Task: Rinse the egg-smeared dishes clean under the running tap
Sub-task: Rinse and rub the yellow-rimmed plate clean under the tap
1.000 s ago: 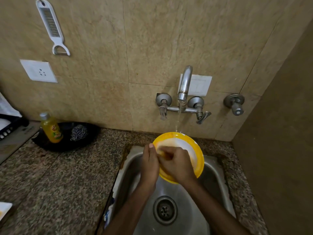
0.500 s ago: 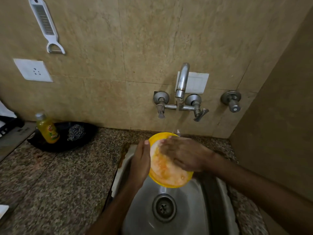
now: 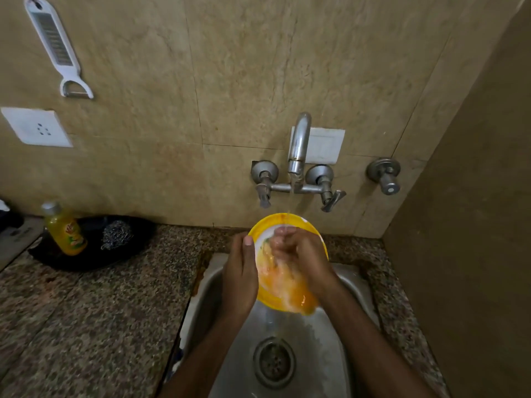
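Observation:
A yellow-rimmed plate (image 3: 283,294) with a white centre smeared in orange egg is tilted over the steel sink (image 3: 324,354). My left hand (image 3: 240,278) grips its left rim, thumb over the edge. My right hand (image 3: 301,254) lies on the plate's face, fingers bent and rubbing the smear. A thin stream from the wall tap (image 3: 297,150) falls onto the plate's top edge and my right fingers. Water runs off the plate's low edge toward the drain (image 3: 274,361).
Granite counter (image 3: 94,308) lies left of the sink. A yellow bottle (image 3: 64,229) and a steel scrubber (image 3: 116,234) sit on a black tray (image 3: 86,262) at the back left. A peeler (image 3: 56,47) hangs on the tiled wall. A side wall (image 3: 474,239) closes the right.
My right hand has drawn back from reaching across the plate and now rubs its centre. The plate has tipped more upright under the stream. The view has shifted slightly.

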